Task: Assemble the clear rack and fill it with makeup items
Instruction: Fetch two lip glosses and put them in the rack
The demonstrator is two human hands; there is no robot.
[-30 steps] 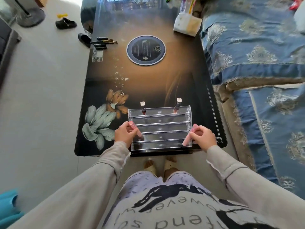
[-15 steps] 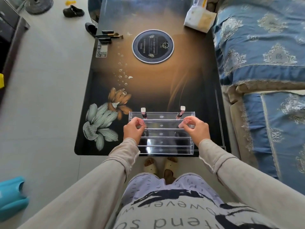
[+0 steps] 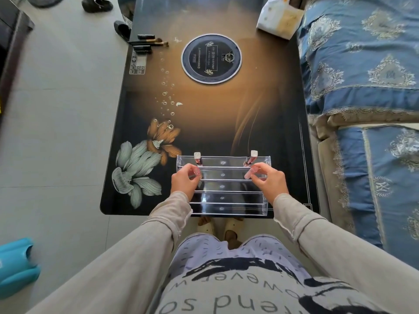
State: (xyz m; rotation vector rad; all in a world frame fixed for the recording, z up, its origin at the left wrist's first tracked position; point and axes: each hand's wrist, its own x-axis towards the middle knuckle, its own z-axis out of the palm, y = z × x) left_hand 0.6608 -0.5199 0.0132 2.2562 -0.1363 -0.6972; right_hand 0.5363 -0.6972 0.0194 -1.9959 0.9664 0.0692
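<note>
A clear stepped rack (image 3: 223, 189) stands at the near edge of the dark glass table (image 3: 226, 109). Two lip gloss tubes stand in its top row, one at the left (image 3: 198, 157) and one at the right (image 3: 252, 157). My left hand (image 3: 184, 181) pinches a pink tube (image 3: 196, 172) over the second row's left end. My right hand (image 3: 268, 179) pinches another pink tube (image 3: 250, 172) over the same row's right end. Both held tubes are partly hidden by my fingers.
Makeup brushes and dark tubes (image 3: 147, 43) lie at the table's far left edge. A round black hob plate (image 3: 211, 58) sits mid-table, a tissue pack (image 3: 278, 20) at the far right. A blue sofa (image 3: 367, 87) borders the right side; slippers (image 3: 97, 4) lie on the floor.
Both hands moved forward from the rack's lower sides to its second row, carrying the pink tubes. The camera tilted down slightly.
</note>
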